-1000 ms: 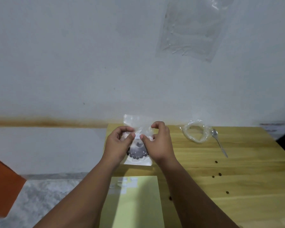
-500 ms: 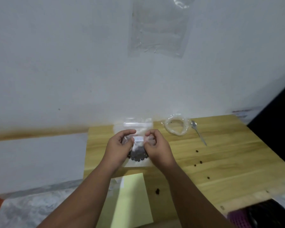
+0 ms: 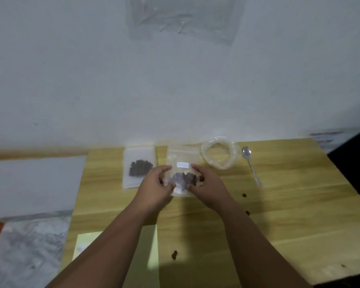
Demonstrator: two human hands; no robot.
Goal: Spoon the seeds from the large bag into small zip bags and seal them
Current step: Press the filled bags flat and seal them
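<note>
A small clear zip bag (image 3: 182, 163) with dark seeds and a white label lies on the wooden table (image 3: 289, 215). My left hand (image 3: 155, 188) grips its left side and my right hand (image 3: 206, 185) grips its right side, thumbs near the seeds. A second small zip bag (image 3: 138, 166) holding dark seeds lies flat just to the left. The large bag (image 3: 219, 153), rolled open and clear, sits behind to the right. A metal spoon (image 3: 250, 164) lies beside it.
Loose seeds (image 3: 244, 195) are scattered on the table right of my hands, and some (image 3: 174, 254) lie near the front. A pale yellow sheet (image 3: 152, 246) lies under my left forearm. A white wall stands behind the table; the table's left edge drops to a marbled floor.
The bag I held up has come down flat onto the table, and my hands slid from its top down to its sides. A second filled bag has come into view at the left.
</note>
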